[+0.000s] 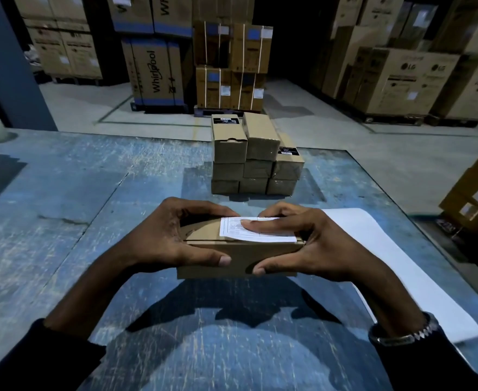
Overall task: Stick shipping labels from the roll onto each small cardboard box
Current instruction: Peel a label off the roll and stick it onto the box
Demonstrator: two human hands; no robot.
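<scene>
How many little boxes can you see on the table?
9: one box held in both hands, and eight in the stack behind it, three on the bottom row, three in the middle, two on top. More may hide behind the stack.

— What sort of place was that? 
— A warehouse: beyond the fingertips stood big appliance cartons [155, 71] on pallets [395, 118], stacked high over a concrete floor [302, 119] with painted lines. 
— And nearer? 
— A scuffed blue packing table [63, 193] under the fingers.
</scene>
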